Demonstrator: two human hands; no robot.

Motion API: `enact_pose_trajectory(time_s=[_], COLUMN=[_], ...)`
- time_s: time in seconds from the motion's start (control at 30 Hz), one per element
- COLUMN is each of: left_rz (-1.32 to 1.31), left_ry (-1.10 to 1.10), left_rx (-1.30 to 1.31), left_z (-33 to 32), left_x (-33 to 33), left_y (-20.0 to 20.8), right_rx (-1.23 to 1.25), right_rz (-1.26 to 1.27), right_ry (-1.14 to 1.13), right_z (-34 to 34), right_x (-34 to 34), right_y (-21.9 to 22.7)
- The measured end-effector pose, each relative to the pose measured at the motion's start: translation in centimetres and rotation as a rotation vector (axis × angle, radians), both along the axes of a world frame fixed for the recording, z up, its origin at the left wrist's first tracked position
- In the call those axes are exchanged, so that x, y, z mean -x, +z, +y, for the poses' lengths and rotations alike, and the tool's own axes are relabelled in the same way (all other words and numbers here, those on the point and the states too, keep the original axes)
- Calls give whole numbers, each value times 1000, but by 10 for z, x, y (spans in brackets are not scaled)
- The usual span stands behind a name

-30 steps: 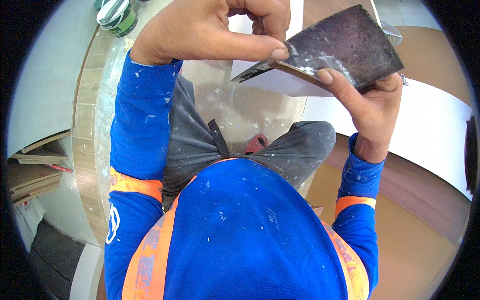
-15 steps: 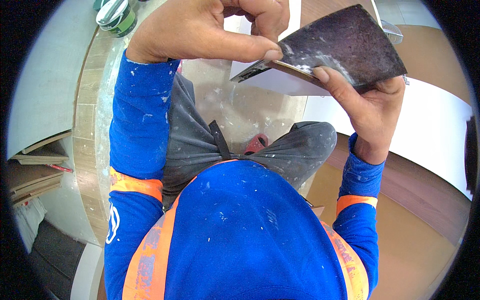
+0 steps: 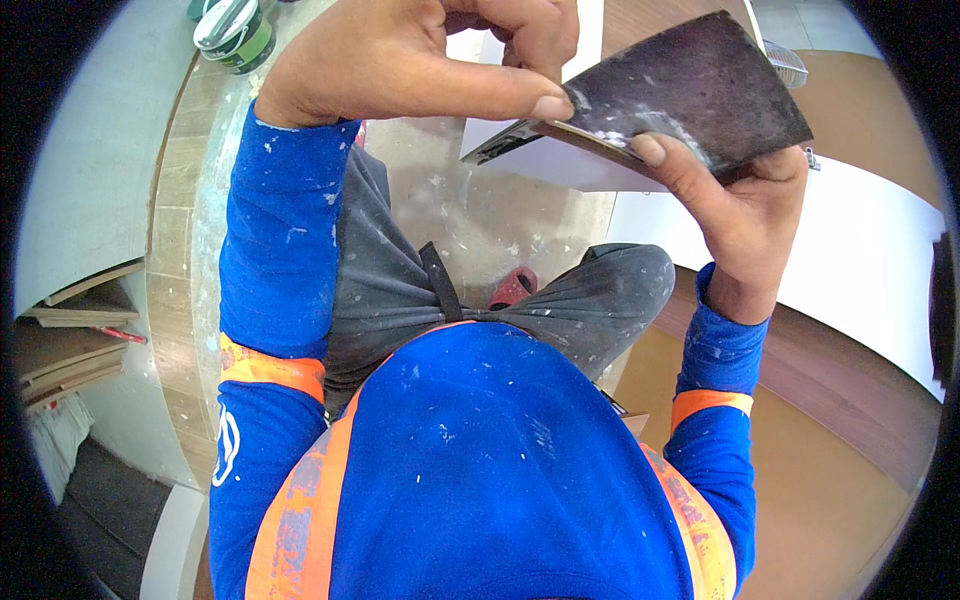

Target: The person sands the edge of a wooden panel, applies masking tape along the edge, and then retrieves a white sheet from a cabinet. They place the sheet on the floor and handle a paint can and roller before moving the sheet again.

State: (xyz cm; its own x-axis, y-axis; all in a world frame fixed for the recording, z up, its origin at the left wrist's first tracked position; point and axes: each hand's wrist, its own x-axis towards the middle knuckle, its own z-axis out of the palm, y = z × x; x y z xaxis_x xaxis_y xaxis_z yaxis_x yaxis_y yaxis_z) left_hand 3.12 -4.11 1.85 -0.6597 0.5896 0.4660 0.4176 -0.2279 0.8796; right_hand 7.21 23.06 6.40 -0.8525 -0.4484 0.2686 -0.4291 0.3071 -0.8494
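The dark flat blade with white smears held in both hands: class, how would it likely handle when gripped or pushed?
The dark blade is probably stiff: it stays flat though the right hand grips only one edge. It looks thin, so likely light. White smears near the left hand thumb may make it slippery.

Dark, white-smeared scraper blade (image 3: 700, 85); blue, paint-flecked sleeves (image 3: 285, 230).

Left hand (image 3: 420, 60): fingertips cut off by top edge | green-and-white lidded tub (image 3: 232, 32): top cropped | dark flat trowel blade (image 3: 690, 90): handle hidden behind right hand (image 3: 735, 215) | red object (image 3: 512, 287) between knees: identity indeterminate
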Motion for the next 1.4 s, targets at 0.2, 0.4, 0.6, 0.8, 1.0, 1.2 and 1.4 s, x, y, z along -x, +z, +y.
enact_pose_trajectory(time_s=[0.2, 0.4, 0.6, 0.8, 1.0, 1.2, 1.4], left_rz=[48, 108, 1, 39, 32, 12, 16], left_ry=[7, -33, -29, -64, -50, -69, -43], left_rx=[7, 21, 4, -9, -6, -15, -17], left_z=[2, 1, 0, 1, -2, 1, 2], left_x=[-1, 3, 0, 4, -1, 0, -1], left_y=[-3, -1, -6, -8, -3, -6, -7], right_rx=[-10, 3, -26, -2, -23, -18, -33], right_rz=[-9, -3, -3, 7, -2, -5, -10], right_ry=[8, -12, -15, -18, -39, -68, -98], right_z=[6, 7, 11, 14, 16, 15, 17], right_x=[-1, -3, -3, -5, -8, -9, -13], right_y=[0, 0, 2, 2, 4, 5, 5])
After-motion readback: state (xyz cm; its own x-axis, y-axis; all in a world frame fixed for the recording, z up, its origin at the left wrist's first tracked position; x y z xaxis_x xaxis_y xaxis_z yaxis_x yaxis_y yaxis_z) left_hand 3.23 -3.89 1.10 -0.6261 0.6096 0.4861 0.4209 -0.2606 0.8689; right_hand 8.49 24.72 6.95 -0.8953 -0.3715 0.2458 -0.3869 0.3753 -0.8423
